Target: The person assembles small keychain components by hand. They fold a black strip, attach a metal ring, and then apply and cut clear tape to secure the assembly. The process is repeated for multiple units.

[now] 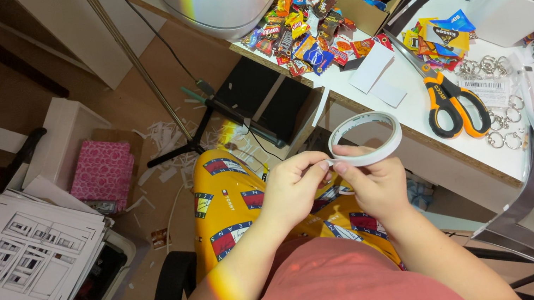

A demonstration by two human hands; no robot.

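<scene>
1. The right hand (374,186) holds a white roll of double-sided tape (365,138) from below, its fingers clamped on the roll's lower edge
2. The left hand (293,188) meets it at that same edge, thumb and forefinger pinched together on the tape where the two hands touch
3. The roll sits tilted in the air above the person's lap, just off the near edge of the worktop (419,119), not resting on it
4. Orange-handled scissors (448,96) lie on the worktop close to that near edge, blades pointing away from the person
5. Beside the scissors lie several metal key rings (499,102)
6. A heap of wrapped candies (306,33) covers the worktop's left end
7. A white plastic container (498,10) stands further back
8. On the floor, left of the chair, sits a stack of cut white paper sheets (20,257)
</scene>
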